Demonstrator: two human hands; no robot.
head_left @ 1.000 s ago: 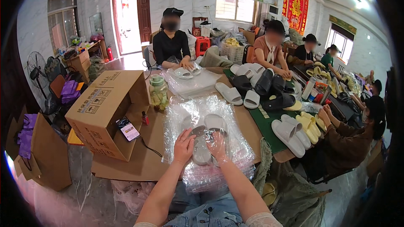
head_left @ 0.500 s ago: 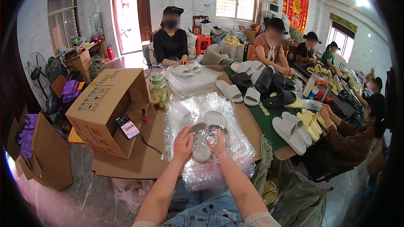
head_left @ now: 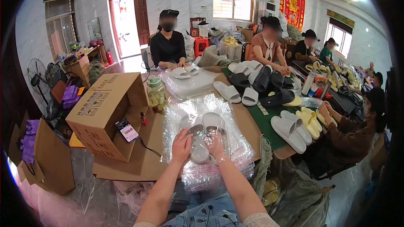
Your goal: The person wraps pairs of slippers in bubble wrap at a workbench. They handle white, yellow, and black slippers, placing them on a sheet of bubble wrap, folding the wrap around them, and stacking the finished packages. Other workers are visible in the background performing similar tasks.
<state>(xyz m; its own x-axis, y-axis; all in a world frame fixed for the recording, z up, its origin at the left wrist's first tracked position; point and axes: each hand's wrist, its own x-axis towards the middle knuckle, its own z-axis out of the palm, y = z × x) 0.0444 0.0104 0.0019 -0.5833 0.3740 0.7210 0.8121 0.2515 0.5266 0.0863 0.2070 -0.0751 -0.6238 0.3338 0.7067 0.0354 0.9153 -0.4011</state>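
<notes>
Near the front edge of the surface (head_left: 126,170), grey slide slippers (head_left: 200,154) point lengthwise away amid clear plastic bags (head_left: 173,111), between the left hand (head_left: 182,145), loosely unclenched beside one strap, and the right hand (head_left: 215,143), its grip unclear through plastic.

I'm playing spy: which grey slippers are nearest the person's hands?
The grey pair amid clear plastic, by the left hand and right hand; others lie farther off.

I've got a bare cardboard strip (head_left: 154,129) between the carton (head_left: 101,105) and the bag stack (head_left: 237,134), cable (head_left: 145,145) lying across it. Jar (head_left: 156,95) blocks far left; slipper pile (head_left: 262,78) blocks far right.
</notes>
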